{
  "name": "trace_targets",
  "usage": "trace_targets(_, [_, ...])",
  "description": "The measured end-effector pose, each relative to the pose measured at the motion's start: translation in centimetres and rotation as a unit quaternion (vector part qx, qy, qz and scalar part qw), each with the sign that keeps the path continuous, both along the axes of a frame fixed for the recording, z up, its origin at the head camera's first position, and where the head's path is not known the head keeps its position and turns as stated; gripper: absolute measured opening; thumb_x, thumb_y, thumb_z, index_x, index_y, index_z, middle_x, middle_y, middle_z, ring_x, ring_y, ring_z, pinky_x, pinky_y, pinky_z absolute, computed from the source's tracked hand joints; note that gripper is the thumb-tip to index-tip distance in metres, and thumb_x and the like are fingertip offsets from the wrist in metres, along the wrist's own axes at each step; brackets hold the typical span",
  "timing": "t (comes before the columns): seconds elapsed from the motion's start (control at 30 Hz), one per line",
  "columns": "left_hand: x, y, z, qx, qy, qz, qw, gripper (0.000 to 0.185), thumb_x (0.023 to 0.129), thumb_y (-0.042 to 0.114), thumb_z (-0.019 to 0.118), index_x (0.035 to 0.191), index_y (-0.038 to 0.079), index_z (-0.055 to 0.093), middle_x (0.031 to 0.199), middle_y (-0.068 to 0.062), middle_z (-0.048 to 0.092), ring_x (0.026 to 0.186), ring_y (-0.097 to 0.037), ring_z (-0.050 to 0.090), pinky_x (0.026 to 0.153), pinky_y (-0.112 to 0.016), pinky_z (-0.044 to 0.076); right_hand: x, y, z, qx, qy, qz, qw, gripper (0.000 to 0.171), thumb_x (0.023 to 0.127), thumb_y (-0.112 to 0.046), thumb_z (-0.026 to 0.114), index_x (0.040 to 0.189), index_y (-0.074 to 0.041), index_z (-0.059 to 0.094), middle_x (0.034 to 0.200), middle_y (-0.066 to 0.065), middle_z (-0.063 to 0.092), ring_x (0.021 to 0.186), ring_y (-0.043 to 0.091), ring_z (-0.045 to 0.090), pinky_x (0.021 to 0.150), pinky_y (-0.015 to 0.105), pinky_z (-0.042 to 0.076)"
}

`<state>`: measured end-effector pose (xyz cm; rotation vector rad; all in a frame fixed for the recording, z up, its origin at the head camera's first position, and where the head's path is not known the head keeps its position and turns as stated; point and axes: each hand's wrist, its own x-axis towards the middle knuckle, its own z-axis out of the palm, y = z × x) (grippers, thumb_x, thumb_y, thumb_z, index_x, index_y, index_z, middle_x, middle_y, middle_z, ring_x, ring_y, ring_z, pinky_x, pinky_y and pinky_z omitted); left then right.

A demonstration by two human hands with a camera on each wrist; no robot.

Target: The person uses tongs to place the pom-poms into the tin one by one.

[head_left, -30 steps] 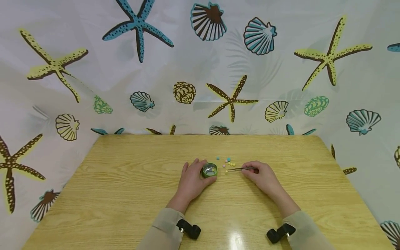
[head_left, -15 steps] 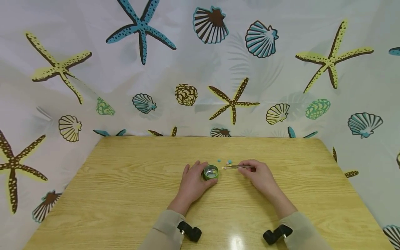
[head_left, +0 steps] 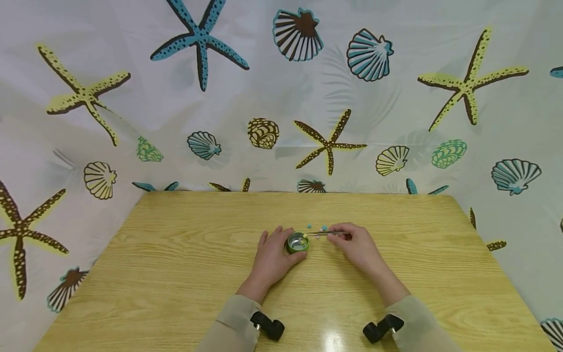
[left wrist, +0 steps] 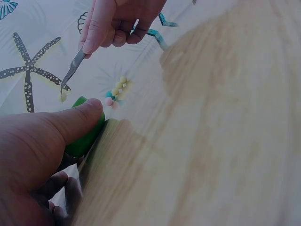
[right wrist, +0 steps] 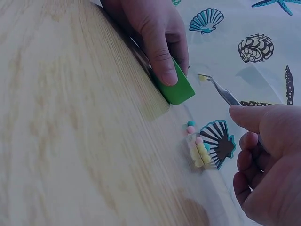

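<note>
My left hand [head_left: 271, 256] grips a small round green tin [head_left: 296, 242] with a shiny metal inside, thumb on its near side; the tin [right wrist: 176, 87] and the thumb [left wrist: 70, 122] show in both wrist views. My right hand [head_left: 358, 247] pinches metal tweezers [head_left: 322, 233]. The tweezer tips [right wrist: 203, 78] hold a small pale yellow bead just above the tin's rim. Several small yellow, pink and teal beads [right wrist: 197, 143] lie in a loose cluster on the wooden table [head_left: 176, 274] right of the tin, partly hidden by my right hand in the head view.
The table is backed and flanked by a white curtain [head_left: 281, 98] printed with starfish and shells. Two teal beads [head_left: 316, 227] lie just beyond the tin. Black wrist camera mounts [head_left: 267, 325] sit on both beige sleeves near the front edge.
My right hand has moved left with the tweezers, from the bead cluster to the tin's rim, carrying a pale bead. The left hand and tin have stayed put.
</note>
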<state>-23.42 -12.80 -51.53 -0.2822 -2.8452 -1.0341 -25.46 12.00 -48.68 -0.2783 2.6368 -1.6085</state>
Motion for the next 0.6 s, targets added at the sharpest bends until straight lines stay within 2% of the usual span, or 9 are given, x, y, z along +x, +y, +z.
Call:
trace_targets(0.23, [-0.06, 0.04, 0.06, -0.001, 0.004, 0.000, 1.0000, 0.073, 0.096, 0.040, 0.089, 0.153, 0.002, 0.063, 0.156, -0.018, 0.062, 0.158, -0.037, 0.043, 0.135, -0.060, 0.012, -0.19, -0.38, -0.26, -0.002, 0.003, 0.009, 1.000, 0.016, 0.106, -0.019, 0.079, 0.119, -0.011, 0.082, 0.090, 0.003, 0.062, 0.075, 0.020, 0.051, 0.062, 0.028, 0.042])
trace_targets(0.6, [-0.05, 0.00, -0.07, -0.001, 0.006, -0.002, 1.0000, 0.074, 0.096, 0.040, 0.089, 0.154, 0.002, 0.062, 0.156, -0.018, 0.062, 0.158, -0.038, 0.043, 0.135, -0.060, 0.012, -0.18, -0.52, -0.36, -0.002, 0.002, -0.001, 1.000, 0.016, 0.104, -0.019, 0.080, 0.119, -0.013, 0.084, 0.091, 0.003, 0.064, 0.078, 0.019, 0.051, 0.062, 0.027, 0.041])
